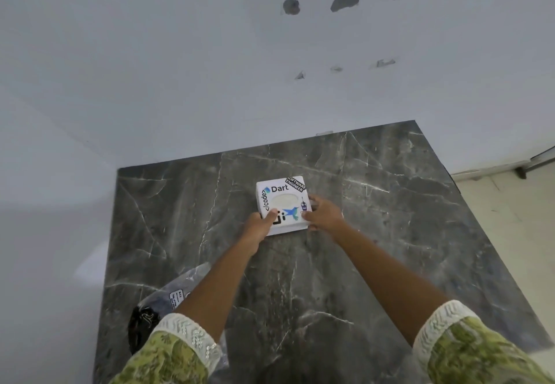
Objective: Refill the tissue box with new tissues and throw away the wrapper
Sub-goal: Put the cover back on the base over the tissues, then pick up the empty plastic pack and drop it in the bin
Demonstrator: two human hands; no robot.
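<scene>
The dark grey, white-veined marble-look tabletop (375,248) carried everything, and the small white square tissue box covered in stickers (282,203) sat flat on it toward the far middle, held between the two hands. The left hand (258,226) gripped the near-left corner, thumb laid over the top face and fingers wrapped down the side. The right hand (324,212) clasped the right edge, fingers curled round the wall; both were pinching the box rather than spread.

The box looked light, rigid and smooth-sided, likely easy to slide on that polished surface, so holding opposite walls as here seemed the sound place to grip. Its oval top opening (285,200) showed a pale surface, though whether tissue or lining I could not tell.

Nearer than the left hand, beneath that forearm, lay a crumpled clear plastic wrapper with a printed label (180,290), thin, soft and probably crackly, partly hiding something dark.
</scene>
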